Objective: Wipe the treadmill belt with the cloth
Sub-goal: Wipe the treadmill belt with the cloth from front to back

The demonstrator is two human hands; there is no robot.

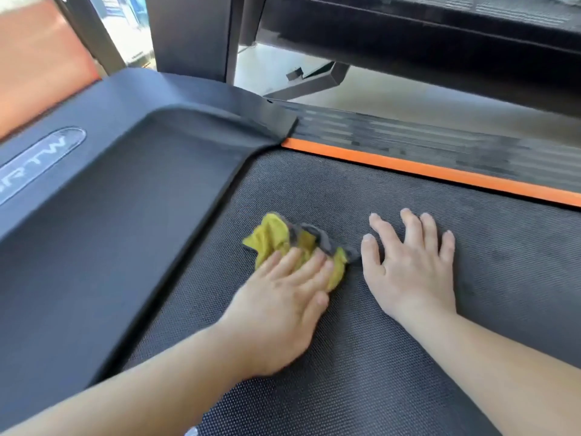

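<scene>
Pressing down on a crumpled yellow & grey cloth (294, 247), the left hand (283, 297) lies flat w/ fingers extended over the fabric, palm down, not clenched around it. Cloth sits on the treadmill belt (361, 357), near the belt's front end, just beside the edge of the dark motor cover (125, 184), which is at approx 9 o'clock from the cloth. Fabric bunches out from under the fingertips toward 11-12 o'clock; a grey corner pokes toward 3 o'clock, nearly touching the right thumb.

Right hand (412, 262) is at 3 o'clock from the cloth, open, fingers spread, palm flat on the bare belt, holding nothing. Both forearms come in from the btm edge, approx 6 o'clock.

Belt surface is dark w/ a fine dotted texture. An orange strip (440, 171) runs along its far side at approx 1 o'clock from the hands, w/ a dark ribbed side rail (408, 136) just beyond it. Motor cover carries an oval logo badge (41, 162) at 9 o'clock, lettering only partly readable. Left hand looks slightly motion-blurred.
</scene>
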